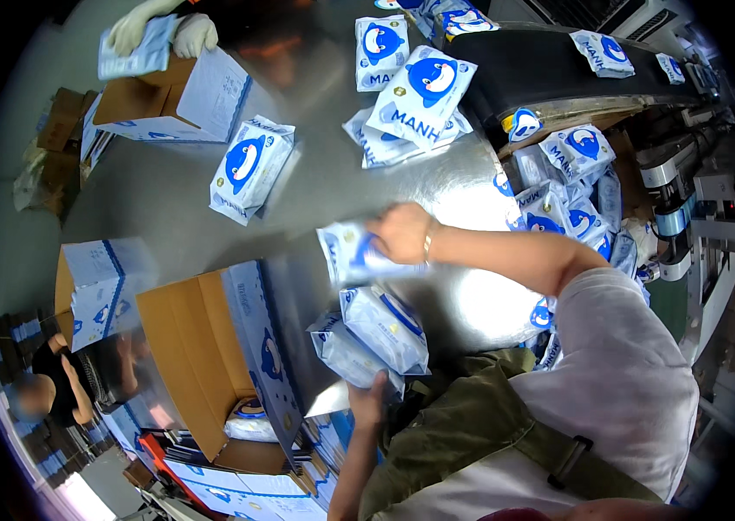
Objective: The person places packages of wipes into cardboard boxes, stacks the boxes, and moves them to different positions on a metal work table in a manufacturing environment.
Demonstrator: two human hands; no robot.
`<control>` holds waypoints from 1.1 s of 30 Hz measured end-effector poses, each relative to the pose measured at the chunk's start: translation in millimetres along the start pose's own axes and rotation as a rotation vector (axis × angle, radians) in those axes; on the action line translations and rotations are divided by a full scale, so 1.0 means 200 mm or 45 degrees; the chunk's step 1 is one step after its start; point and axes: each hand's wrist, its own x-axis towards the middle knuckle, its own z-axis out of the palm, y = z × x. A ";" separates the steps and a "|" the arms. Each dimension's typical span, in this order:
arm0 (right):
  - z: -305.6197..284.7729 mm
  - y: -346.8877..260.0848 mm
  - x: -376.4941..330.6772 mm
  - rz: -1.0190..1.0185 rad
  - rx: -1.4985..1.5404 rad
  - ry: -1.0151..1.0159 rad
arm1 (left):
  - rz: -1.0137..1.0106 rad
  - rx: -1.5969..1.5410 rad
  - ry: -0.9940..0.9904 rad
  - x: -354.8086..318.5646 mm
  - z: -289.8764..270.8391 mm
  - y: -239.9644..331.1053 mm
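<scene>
Over the metal table, my right hand (402,233) grips one end of a white and blue soft pack (346,252), which is blurred by motion. Just nearer to me, two more packs lean together, an upper pack (387,328) and a lower pack (346,349). Against the near edge of the lower one presses my left hand (369,398), its fingers partly hidden by the packs. To the left, an open cardboard box (194,347) has a pack (250,423) at its bottom end. A single pack (250,169) lies farther off on the table.
Several packs (424,87) are stacked at the far middle, beside a black conveyor belt (550,56) carrying others. A heap of packs (571,200) fills the right. At the far left, another person's gloved hands (129,35) hold a pack over a box (203,100). Another box (94,286) stands left.
</scene>
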 end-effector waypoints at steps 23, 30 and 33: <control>-0.20 0.70 0.28 0.209 -0.492 0.498 | 1.043 1.134 0.261 -0.05 0.22 0.63; -0.07 0.43 -0.17 0.386 0.686 -0.069 | 0.218 1.091 -0.203 0.78 0.25 0.72; 0.20 0.38 -0.43 0.525 1.349 0.072 | 0.347 1.365 -0.345 0.83 0.32 0.78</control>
